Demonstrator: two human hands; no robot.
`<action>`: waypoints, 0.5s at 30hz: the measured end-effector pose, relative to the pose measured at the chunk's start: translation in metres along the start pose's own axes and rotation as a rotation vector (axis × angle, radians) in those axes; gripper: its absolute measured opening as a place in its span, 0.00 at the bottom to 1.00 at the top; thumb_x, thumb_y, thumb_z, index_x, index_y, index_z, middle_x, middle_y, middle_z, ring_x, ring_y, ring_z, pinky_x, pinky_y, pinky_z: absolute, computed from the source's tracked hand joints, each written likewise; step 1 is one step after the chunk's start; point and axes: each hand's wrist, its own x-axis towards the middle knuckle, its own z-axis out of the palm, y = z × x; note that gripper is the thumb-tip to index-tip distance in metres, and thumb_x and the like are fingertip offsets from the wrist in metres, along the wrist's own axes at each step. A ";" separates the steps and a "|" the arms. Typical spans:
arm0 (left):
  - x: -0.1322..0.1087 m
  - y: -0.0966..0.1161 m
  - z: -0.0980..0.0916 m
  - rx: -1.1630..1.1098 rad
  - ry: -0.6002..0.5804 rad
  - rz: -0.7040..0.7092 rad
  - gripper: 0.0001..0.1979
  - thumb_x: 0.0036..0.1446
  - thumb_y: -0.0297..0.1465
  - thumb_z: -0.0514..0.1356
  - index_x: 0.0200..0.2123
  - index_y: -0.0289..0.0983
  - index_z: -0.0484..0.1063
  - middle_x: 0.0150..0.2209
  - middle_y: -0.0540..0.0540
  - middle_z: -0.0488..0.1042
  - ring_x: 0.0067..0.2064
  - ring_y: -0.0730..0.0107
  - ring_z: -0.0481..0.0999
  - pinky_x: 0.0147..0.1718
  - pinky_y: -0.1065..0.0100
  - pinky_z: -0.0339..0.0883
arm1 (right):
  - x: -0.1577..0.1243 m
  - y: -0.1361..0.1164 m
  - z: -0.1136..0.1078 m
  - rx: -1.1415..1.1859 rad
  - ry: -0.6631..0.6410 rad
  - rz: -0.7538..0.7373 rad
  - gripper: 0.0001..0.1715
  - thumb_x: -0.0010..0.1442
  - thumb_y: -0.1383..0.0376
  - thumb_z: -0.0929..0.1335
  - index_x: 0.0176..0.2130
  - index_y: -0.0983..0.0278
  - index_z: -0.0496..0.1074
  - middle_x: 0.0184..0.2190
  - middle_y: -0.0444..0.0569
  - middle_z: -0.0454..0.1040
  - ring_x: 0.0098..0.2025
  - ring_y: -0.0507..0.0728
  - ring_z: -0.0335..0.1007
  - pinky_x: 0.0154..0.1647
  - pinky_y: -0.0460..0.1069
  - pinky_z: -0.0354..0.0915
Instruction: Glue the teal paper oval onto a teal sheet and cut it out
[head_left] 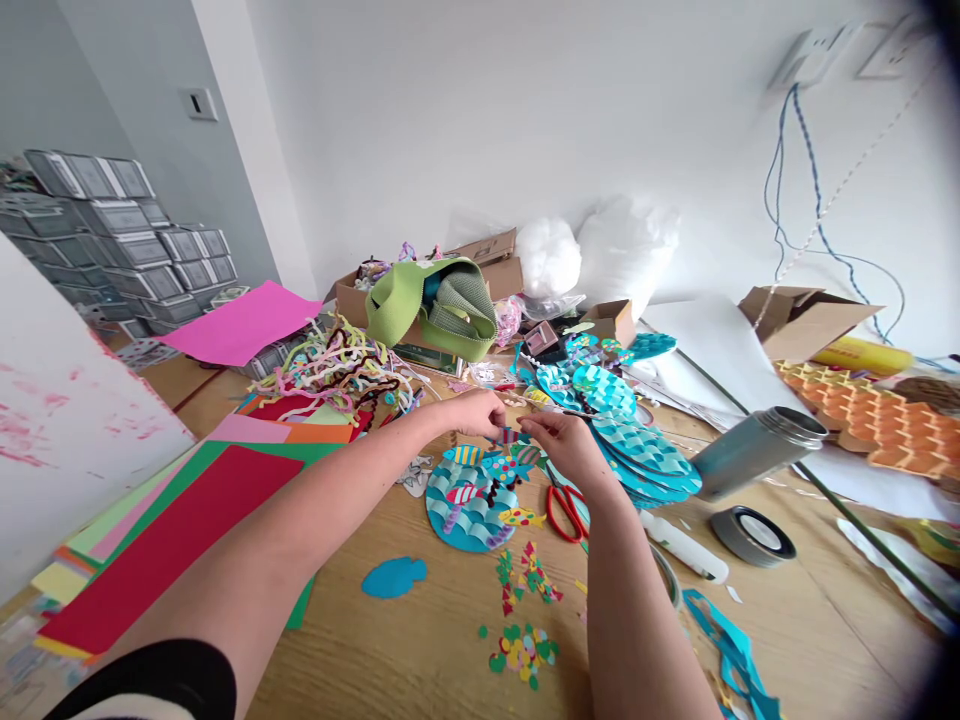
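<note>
My left hand (480,412) and my right hand (564,444) meet over a round blue paper craft (472,500) with wavy strips and small paper fish stuck on it. Both hands pinch a small striped paper piece (508,434) between their fingertips, just above the craft's far edge. Red-handled scissors (566,512) lie right of the craft, partly under my right wrist. A blue paper fish cutout (394,577) lies on the wooden table (420,650) nearer to me, beside small coloured paper scraps (525,645).
A stack of coloured paper sheets (172,530) lies at the left. Several finished blue scale crafts (637,450) pile up at the right, with a metal flask (757,450) on its side, its lid (752,535) and a glue stick (682,545). A green bag (435,305) and cardboard boxes stand behind.
</note>
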 end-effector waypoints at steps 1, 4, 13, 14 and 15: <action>0.000 -0.001 0.000 0.001 0.002 0.001 0.08 0.45 0.33 0.65 0.27 0.32 0.76 0.25 0.50 0.75 0.28 0.72 0.70 0.27 0.73 0.59 | -0.001 0.000 -0.003 -0.010 0.008 0.004 0.17 0.57 0.57 0.65 0.33 0.66 0.79 0.29 0.50 0.79 0.31 0.57 0.72 0.32 0.49 0.63; 0.001 -0.003 0.001 0.009 0.005 0.007 0.10 0.44 0.34 0.66 0.26 0.32 0.75 0.24 0.50 0.74 0.27 0.73 0.70 0.27 0.73 0.59 | -0.003 0.000 -0.011 -0.043 0.024 0.018 0.22 0.59 0.53 0.63 0.32 0.66 0.78 0.28 0.50 0.79 0.30 0.57 0.71 0.31 0.48 0.62; -0.001 0.001 -0.001 0.028 -0.003 0.014 0.12 0.45 0.37 0.67 0.28 0.32 0.76 0.25 0.50 0.76 0.27 0.72 0.71 0.28 0.72 0.61 | -0.008 -0.018 -0.025 -0.116 0.085 0.065 0.28 0.58 0.49 0.62 0.34 0.69 0.79 0.22 0.48 0.73 0.24 0.53 0.63 0.25 0.46 0.55; -0.002 0.001 -0.001 0.032 -0.002 0.011 0.12 0.44 0.36 0.67 0.28 0.32 0.76 0.25 0.50 0.76 0.28 0.72 0.72 0.29 0.72 0.61 | -0.008 -0.020 -0.026 -0.124 0.087 0.069 0.28 0.57 0.49 0.62 0.34 0.69 0.79 0.21 0.47 0.72 0.23 0.53 0.63 0.25 0.46 0.55; -0.002 0.001 -0.002 0.036 -0.003 0.009 0.12 0.44 0.36 0.67 0.28 0.33 0.76 0.26 0.50 0.76 0.28 0.71 0.72 0.29 0.72 0.62 | -0.009 -0.023 -0.027 -0.133 0.089 0.071 0.28 0.57 0.49 0.62 0.34 0.69 0.79 0.21 0.47 0.72 0.23 0.53 0.62 0.25 0.46 0.54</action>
